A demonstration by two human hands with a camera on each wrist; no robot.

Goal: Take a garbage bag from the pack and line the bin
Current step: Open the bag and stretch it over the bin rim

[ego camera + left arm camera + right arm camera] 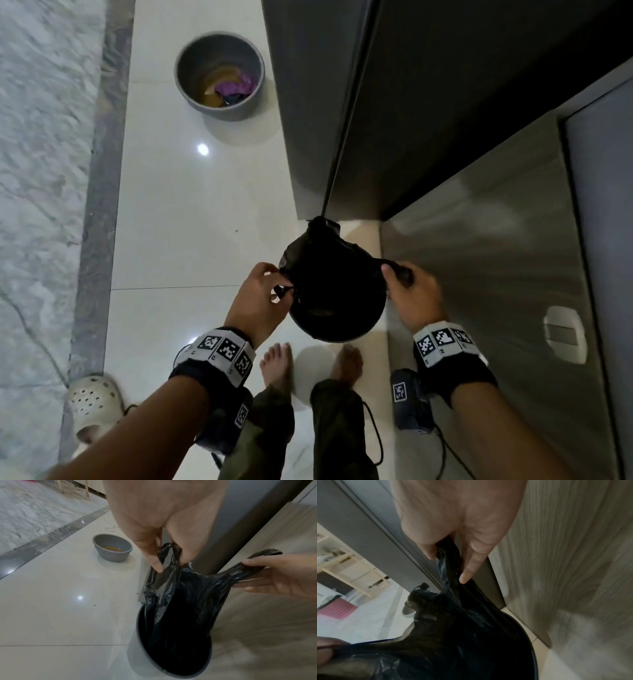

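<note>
A black garbage bag (pixel 329 274) (pixel 185 595) (pixel 453 635) hangs open over a round grey bin (pixel 342 337) (pixel 142 646) on the floor, its lower part down inside the bin. My left hand (pixel 267 287) (pixel 164 555) pinches the bag's left handle. My right hand (pixel 407 284) (pixel 267 573) (pixel 448 561) grips the right handle, pulled out to the side. The two hands hold the bag's mouth stretched apart above the bin's rim (pixel 529 632). The pack is not in view.
A grey basin (pixel 219 75) (pixel 112 547) with brownish water and purple cloth stands on the glossy tiled floor (pixel 191 212) ahead. A dark cabinet (pixel 342 102) and a wood-grain panel (pixel 496 240) rise at the right, close to the bin. My bare feet (pixel 277 363) and a sandal (pixel 90 407) are below.
</note>
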